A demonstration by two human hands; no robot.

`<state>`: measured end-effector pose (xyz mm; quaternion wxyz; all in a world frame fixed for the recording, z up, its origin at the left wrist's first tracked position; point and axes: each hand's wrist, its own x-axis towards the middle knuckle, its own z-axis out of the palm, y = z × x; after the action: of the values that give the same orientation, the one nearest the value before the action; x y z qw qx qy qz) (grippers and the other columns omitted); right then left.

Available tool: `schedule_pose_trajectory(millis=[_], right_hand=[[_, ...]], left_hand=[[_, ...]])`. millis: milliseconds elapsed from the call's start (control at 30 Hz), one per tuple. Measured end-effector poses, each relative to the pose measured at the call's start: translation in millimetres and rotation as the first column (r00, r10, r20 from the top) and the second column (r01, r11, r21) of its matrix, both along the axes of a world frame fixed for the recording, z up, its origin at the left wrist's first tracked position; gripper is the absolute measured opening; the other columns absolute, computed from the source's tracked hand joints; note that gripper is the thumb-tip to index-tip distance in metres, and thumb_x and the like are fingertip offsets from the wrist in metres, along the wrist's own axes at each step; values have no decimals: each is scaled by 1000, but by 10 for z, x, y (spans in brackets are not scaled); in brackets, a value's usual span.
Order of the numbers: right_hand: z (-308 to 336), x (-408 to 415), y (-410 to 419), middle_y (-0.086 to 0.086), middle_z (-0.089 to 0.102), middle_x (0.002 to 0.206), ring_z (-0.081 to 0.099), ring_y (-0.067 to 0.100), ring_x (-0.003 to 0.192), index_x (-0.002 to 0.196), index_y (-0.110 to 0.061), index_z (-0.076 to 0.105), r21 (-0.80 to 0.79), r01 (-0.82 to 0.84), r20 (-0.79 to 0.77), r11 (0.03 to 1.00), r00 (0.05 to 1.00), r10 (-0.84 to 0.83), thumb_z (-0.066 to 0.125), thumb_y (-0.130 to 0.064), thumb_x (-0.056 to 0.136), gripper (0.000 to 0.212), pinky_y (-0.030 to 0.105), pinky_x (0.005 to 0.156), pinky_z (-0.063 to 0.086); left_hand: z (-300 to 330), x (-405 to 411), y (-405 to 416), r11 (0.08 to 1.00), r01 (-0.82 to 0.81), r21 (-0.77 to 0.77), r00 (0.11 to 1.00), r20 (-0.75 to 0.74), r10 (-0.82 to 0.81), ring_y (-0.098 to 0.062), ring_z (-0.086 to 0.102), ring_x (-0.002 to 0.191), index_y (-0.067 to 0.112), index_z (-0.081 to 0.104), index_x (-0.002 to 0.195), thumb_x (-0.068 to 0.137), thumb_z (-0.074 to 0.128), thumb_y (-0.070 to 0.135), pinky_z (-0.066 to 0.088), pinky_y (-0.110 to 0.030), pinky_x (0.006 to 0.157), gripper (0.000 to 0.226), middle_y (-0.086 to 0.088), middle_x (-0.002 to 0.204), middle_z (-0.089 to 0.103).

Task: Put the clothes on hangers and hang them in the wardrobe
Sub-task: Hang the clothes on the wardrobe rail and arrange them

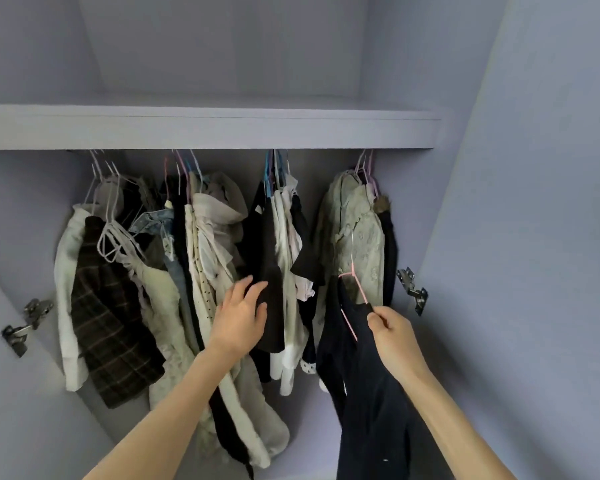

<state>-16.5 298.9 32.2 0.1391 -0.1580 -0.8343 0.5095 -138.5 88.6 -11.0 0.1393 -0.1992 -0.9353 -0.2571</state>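
Inside a pale lilac wardrobe point(499, 168), clothes hang in four bunches under a shelf. The right hand point(394, 336) pinches a thin pink wire hanger point(355, 289) carrying a dark navy garment point(368, 393), low and right of centre. The left hand point(238, 315), fingers spread loosely apart, presses a hanging black garment point(269, 271) leftward. Best to widen that gap, then lift the hook up to the rail, which the shelf hides.

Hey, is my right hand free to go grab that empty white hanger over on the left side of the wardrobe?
Probably not. The right hand is holding a pink hanger with a dark garment on it. The white hanger hangs far left, past the left hand, which touches the hanging clothes.
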Motion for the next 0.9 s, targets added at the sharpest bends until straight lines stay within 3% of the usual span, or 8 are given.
schedule_pose_trajectory(millis=[200, 333, 433, 500, 567, 667, 767, 900], right_hand=[[-44, -669, 299, 0, 44, 63, 39, 5, 49, 99, -9, 54, -76, 2, -30, 997, 1000, -4, 39, -14, 99, 16, 12, 45, 33], [-105, -956, 430, 8, 55, 74, 52, 12, 63, 121, -3, 53, -99, -2, -42, 995, 999, -2, 40, -16, 99, 29, 14, 56, 41], [-125, -1168, 541, -2, 48, 65, 44, -2, 48, 117, -4, 55, -83, -7, -72, 997, 997, 1, 40, -16, 98, 27, 10, 51, 38], [-90, -1284, 585, 2, 45, 60, 44, 4, 47, 107, -8, 58, -88, -22, -110, 996, 994, 12, 41, -15, 98, 20, 17, 50, 40], [-41, -1422, 603, 14, 42, 60, 45, 16, 52, 102, -3, 59, -90, -32, -150, 995, 989, 18, 41, -12, 98, 21, 26, 53, 41], [-20, -1775, 644, 16, 47, 69, 47, 14, 59, 107, 2, 58, -62, -5, -194, 998, 981, -7, 40, -11, 98, 24, 21, 60, 42], [43, -2164, 669, 1, 57, 100, 50, 8, 92, 123, -6, 55, -62, 56, -204, 997, 977, -67, 39, -17, 99, 31, 18, 83, 39], [204, -2558, 749, -2, 53, 103, 47, 9, 95, 124, -7, 54, -9, 97, -198, 995, 975, -97, 36, -19, 100, 32, 17, 79, 33]], left_hand=[[297, -757, 787, 984, -19, -179, 996, -93, 2, -29, 0, 143, 26, 25, 145, 97, 39, 27, 10, -48, 115, 50, -9, 155, 9], [292, -1093, 1144, 918, -82, -389, 988, -155, 22, -32, -11, 142, 35, 21, 145, 96, 37, 44, 0, -59, 110, 52, -9, 156, -4], [262, -1230, 1211, 910, -163, -382, 973, -216, 83, -37, 5, 142, 28, 55, 124, 87, 56, 41, 11, -64, 106, 39, -16, 153, 17], [239, -1287, 1160, 912, -218, -347, 958, -255, 132, -39, 24, 137, 20, 65, 107, 78, 70, 32, 25, -65, 99, 32, -19, 145, 35], [232, -1334, 1061, 925, -241, -294, 946, -285, 156, -40, 33, 132, 17, 64, 108, 74, 73, 24, 35, -62, 93, 36, -18, 140, 41], [265, -1383, 922, 950, -229, -211, 935, -319, 154, -41, 38, 129, 14, 56, 124, 76, 71, 17, 44, -56, 87, 50, -19, 140, 42], [270, -1403, 834, 968, -210, -139, 936, -314, 158, -42, 41, 126, 5, 46, 133, 78, 68, 10, 54, -50, 78, 59, -23, 138, 42], [204, -1403, 783, 984, -149, -97, 952, -284, 116, -41, 38, 130, 0, 40, 136, 79, 65, 2, 53, -48, 84, 62, -23, 135, 46]])
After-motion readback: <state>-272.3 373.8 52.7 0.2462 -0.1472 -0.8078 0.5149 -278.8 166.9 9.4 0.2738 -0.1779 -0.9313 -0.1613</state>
